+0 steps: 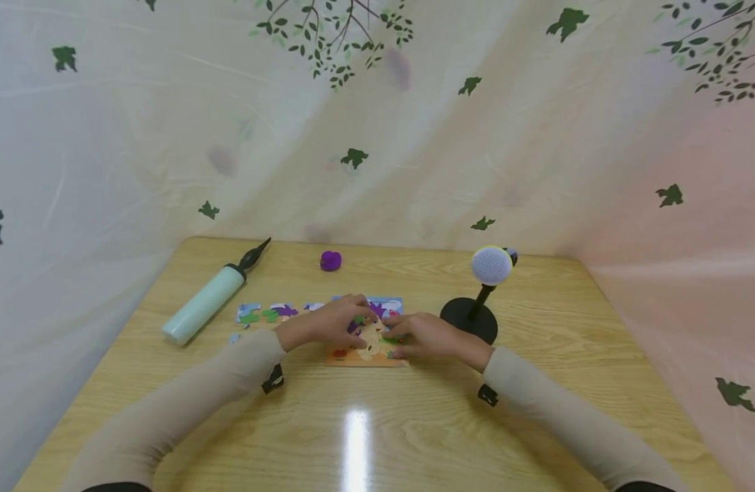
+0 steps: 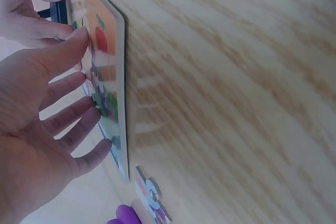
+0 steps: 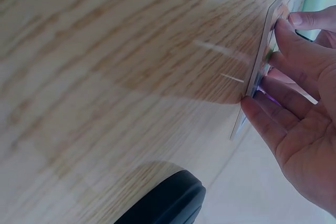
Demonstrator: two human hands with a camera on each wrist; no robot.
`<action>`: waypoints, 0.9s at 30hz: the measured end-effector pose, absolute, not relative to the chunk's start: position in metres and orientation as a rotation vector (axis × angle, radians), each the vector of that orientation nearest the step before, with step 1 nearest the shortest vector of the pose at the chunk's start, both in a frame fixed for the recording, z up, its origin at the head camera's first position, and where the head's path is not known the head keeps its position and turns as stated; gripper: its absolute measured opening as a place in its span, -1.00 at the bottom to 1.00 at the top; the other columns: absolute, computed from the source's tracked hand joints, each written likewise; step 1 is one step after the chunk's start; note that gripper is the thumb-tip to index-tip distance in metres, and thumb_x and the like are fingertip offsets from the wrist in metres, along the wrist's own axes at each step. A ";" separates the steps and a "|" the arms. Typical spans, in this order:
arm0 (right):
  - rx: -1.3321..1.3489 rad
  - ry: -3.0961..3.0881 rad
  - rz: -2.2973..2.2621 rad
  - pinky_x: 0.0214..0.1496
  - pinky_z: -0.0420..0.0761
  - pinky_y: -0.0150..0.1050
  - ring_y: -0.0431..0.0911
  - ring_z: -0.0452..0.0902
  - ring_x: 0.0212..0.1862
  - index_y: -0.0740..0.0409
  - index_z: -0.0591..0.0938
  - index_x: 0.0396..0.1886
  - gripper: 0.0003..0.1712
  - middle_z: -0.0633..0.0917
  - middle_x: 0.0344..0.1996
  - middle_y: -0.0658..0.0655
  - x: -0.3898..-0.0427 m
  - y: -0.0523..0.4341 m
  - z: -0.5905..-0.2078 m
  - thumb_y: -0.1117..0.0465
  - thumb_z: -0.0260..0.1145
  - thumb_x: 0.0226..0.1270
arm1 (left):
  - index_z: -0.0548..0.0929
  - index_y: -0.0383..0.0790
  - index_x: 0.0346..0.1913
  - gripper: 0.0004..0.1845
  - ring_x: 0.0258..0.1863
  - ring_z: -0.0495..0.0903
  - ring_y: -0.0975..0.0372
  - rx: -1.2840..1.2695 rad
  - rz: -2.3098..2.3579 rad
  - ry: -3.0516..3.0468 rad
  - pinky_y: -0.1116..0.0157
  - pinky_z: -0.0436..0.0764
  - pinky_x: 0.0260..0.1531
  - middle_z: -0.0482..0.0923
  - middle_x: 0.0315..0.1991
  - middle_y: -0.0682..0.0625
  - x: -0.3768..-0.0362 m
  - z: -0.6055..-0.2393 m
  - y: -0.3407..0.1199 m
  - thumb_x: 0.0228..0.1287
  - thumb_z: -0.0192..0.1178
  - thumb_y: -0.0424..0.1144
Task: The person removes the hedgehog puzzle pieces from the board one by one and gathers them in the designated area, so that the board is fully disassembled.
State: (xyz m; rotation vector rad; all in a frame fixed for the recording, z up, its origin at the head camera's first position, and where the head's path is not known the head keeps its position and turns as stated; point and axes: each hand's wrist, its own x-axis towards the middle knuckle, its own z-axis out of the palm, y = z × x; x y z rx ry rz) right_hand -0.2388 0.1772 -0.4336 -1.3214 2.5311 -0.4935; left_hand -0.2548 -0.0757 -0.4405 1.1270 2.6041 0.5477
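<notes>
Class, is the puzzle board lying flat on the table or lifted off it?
Flat: the puzzle board rests on the table, both hands pressing its top.

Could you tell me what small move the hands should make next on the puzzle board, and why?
Probably reach the left hand toward the loose pieces lying beside it. Both hands, the right hand included, rest straight-fingered on the puzzle board holding no piece, while those pieces lie outside it.

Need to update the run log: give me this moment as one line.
left hand: fingers on puzzle board | right hand: fingers on board | loose puzzle pieces: left of board
</notes>
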 end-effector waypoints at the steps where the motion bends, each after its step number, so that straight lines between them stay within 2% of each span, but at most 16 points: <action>1: -1.321 2.533 -0.493 0.31 0.58 0.08 0.21 0.50 0.37 0.25 0.66 0.22 -0.50 0.52 0.37 0.32 -0.238 0.177 -0.433 0.10 0.40 0.37 | 0.60 -0.15 0.28 -0.46 0.17 0.49 0.04 1.130 0.548 2.605 0.03 0.57 0.21 0.50 0.19 -0.12 -0.255 -0.441 -0.076 0.27 0.42 -0.10; 8: -1.309 2.543 -0.500 0.28 0.60 0.03 0.19 0.51 0.36 0.25 0.65 0.22 -0.51 0.51 0.38 0.31 -0.236 0.176 -0.432 0.14 0.40 0.37 | 0.56 -0.17 0.30 -0.44 0.17 0.47 0.06 1.173 0.518 2.627 0.06 0.58 0.20 0.48 0.21 -0.11 -0.255 -0.445 -0.074 0.29 0.41 -0.12; 17: -1.328 2.558 -0.478 0.28 0.60 0.04 0.19 0.53 0.34 0.26 0.66 0.21 -0.51 0.54 0.35 0.32 -0.237 0.176 -0.434 0.13 0.42 0.35 | 0.52 -0.16 0.28 -0.47 0.18 0.38 0.05 1.174 0.471 2.626 -0.09 0.42 0.28 0.45 0.21 -0.10 -0.256 -0.444 -0.070 0.30 0.39 -0.12; 27: -1.311 2.557 -0.482 0.28 0.61 0.01 0.16 0.52 0.36 0.24 0.66 0.21 -0.52 0.54 0.36 0.30 -0.237 0.175 -0.433 0.15 0.42 0.35 | 0.51 -0.20 0.24 -0.49 0.12 0.35 0.08 1.145 0.486 2.625 -0.04 0.39 0.25 0.42 0.16 -0.09 -0.255 -0.443 -0.067 0.30 0.39 -0.16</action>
